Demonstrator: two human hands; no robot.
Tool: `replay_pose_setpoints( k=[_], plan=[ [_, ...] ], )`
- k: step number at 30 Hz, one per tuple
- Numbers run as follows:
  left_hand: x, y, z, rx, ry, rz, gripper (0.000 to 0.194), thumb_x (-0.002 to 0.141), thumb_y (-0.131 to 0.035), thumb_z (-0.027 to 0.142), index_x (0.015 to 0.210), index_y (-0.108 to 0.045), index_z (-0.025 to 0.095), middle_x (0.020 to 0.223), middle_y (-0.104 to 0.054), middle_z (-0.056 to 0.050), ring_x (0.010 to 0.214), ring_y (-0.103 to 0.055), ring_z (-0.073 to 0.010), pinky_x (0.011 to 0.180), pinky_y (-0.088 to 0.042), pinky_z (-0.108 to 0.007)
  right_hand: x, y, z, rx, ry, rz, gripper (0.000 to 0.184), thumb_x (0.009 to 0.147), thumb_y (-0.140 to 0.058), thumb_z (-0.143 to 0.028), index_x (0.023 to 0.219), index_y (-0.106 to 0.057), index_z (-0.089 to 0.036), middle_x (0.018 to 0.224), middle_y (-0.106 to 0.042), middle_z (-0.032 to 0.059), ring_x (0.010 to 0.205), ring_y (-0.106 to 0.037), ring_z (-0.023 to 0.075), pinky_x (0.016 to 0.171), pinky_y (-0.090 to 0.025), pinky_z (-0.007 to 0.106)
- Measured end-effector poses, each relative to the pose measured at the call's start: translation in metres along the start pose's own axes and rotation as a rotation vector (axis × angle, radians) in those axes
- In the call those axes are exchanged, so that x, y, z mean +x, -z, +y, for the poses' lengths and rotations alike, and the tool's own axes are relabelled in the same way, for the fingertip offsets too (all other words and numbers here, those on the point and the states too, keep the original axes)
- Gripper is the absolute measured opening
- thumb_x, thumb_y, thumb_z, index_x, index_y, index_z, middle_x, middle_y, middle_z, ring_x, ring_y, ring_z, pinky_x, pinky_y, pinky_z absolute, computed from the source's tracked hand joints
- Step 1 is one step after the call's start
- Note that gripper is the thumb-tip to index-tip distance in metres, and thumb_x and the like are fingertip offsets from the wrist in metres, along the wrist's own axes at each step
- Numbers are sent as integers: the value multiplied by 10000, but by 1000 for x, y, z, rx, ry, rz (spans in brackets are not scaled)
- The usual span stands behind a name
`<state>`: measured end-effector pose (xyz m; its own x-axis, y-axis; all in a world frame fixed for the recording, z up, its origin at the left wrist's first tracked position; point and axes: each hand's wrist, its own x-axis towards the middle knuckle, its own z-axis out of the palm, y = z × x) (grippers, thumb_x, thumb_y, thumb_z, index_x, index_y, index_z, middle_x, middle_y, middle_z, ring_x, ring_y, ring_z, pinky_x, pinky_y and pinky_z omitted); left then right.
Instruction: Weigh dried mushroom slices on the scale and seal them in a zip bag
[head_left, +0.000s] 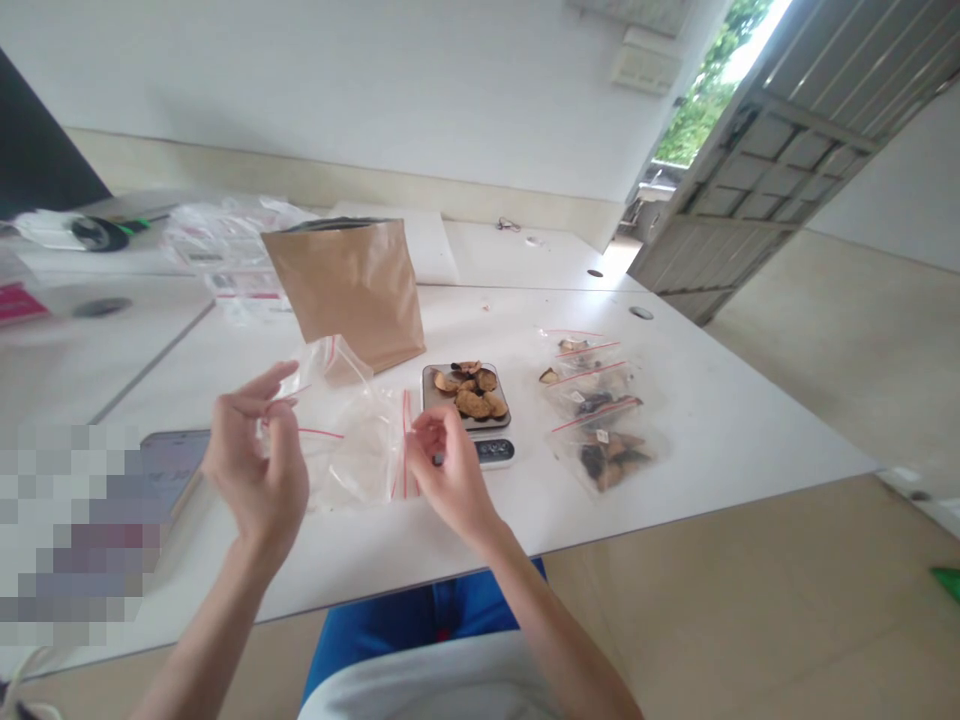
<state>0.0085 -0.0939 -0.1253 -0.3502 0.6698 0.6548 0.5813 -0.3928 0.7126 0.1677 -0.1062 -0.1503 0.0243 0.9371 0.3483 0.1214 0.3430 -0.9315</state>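
2 hands pinch clear zip bag [358, 455] at 12 o'clock, edges apart: left hand [255, 465] on upper corner, right hand [450, 465] at red seal strip. Kitchen scale [495, 452] with dried slices [471, 392] just beyond, 1 o'clock.

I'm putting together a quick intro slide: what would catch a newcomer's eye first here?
At the centre, the left hand pinches a clear zip bag above the white table, with the right hand beside its red-lined seal. Just right of it, a digital scale holds a heap of dried brown slices, with filled zip bags further right. A kraft paper bag stands behind.
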Motion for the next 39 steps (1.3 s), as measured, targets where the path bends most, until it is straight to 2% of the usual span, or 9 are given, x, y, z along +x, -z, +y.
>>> replay_pose_setpoints(
  k=[3, 7, 11, 16, 21, 28, 33, 39],
  plan=[
    [11, -17, -1, -124, 65, 51, 122, 933, -376, 240, 930, -448, 142, 1180, -653, -59, 1063, -614, -178, 955, -476, -419, -7, 35, 3, -143, 56, 70, 85, 868, -490, -279, 930, -480, -221, 872, -568, 29, 707, -561, 130, 620, -484, 254],
    [12, -44, -5, -36, 207, -3, 181, 946, -317, 276, 997, -432, 145, 1241, -599, -84, 1138, -572, -185, 1002, -449, -409, -4, 80, 13, -317, 70, 179, 84, 887, -475, -290, 914, -500, -215, 896, -580, 47, 753, -558, 150, 640, -480, 268],
    [6, -68, -18, -14, 417, 57, 146, 922, -316, 296, 944, -402, 179, 1135, -600, -131, 1112, -588, -220, 999, -463, -411, 9, 101, 25, -511, 128, 178, 101, 892, -469, -277, 955, -520, -215, 982, -578, 82, 899, -547, 198, 789, -487, 346],
    [1, -84, -35, -56, 454, 75, 170, 923, -308, 384, 890, -355, 224, 1027, -536, -98, 1080, -564, -212, 956, -479, -394, 29, 91, 45, -672, 129, 138, 214, 884, -488, -287, 1065, -530, -181, 1054, -546, 148, 1060, -512, 261, 932, -446, 443],
    [-6, -88, -34, -118, 490, 115, 146, 917, -286, 360, 875, -315, 223, 975, -479, -73, 1003, -532, -201, 960, -435, -412, 39, 77, 53, -765, 124, 156, 316, 894, -500, -355, 1135, -530, -153, 1095, -541, 173, 1095, -497, 288, 969, -414, 501],
    [-2, -84, -30, -268, 541, 198, 124, 909, -300, 327, 877, -338, 213, 944, -422, -30, 928, -481, -177, 924, -408, -396, 36, 92, 57, -715, 154, 307, 254, 900, -458, -359, 1061, -538, -180, 1044, -576, 149, 1052, -526, 274, 936, -446, 498],
    [-2, -83, -34, -371, 591, 219, 124, 903, -333, 333, 868, -360, 217, 907, -415, -6, 905, -471, -168, 896, -404, -363, 32, 102, 59, -644, 93, 254, 210, 872, -478, -342, 1008, -558, -203, 1012, -588, 120, 1015, -554, 262, 888, -485, 475],
    [-14, -88, -35, -369, 583, 164, 160, 918, -350, 359, 869, -397, 214, 897, -439, -2, 916, -482, -175, 929, -395, -384, 32, 92, 56, -719, 128, 185, 234, 864, -499, -340, 1035, -530, -184, 1034, -566, 137, 1005, -535, 271, 902, -466, 482]
  ],
)
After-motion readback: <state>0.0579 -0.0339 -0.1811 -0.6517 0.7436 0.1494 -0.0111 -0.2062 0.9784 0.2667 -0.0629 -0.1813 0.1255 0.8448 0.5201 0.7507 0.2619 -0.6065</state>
